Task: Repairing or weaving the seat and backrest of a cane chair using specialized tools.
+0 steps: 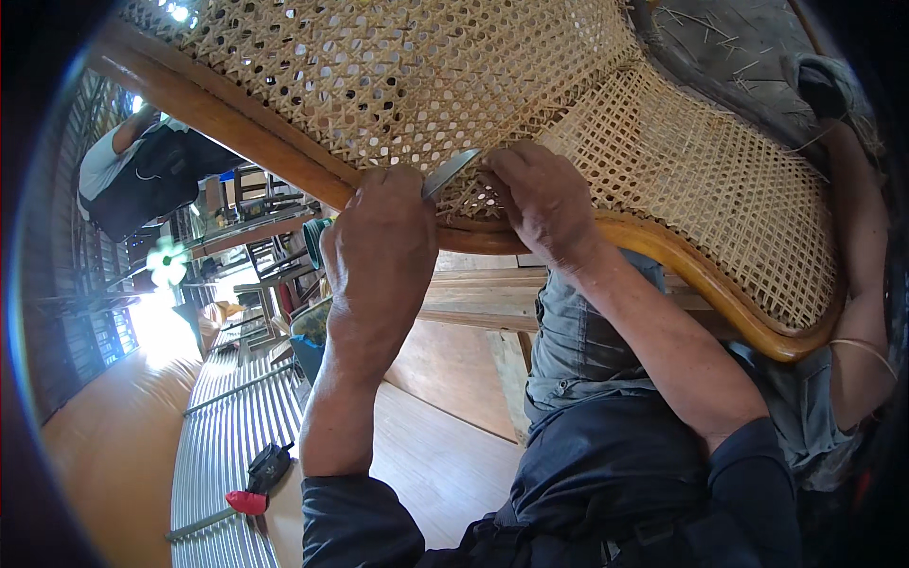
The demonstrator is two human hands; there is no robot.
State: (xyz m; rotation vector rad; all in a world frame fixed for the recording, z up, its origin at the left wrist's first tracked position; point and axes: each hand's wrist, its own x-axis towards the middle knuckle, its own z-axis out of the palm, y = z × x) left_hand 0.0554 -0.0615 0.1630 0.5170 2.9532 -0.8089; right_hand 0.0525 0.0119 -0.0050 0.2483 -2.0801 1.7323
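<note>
A chair with woven cane in a curved wooden frame lies across the upper part of the view. My left hand is closed on a knife. Its pale blade points up and right across the weave, while the handle is hidden in my fist. Just right of the blade tip, my right hand rests at the cane's near edge with fingers bent together. Whatever they pinch, perhaps a cane strand, is too hidden to name. Loose cane ends show between the hands, beside the frame.
At the right edge, another person's arm reaches down beside the chair. Someone in dark clothing is at the far left. Wooden planks lie under the frame. A black and red object rests on corrugated metal at lower left.
</note>
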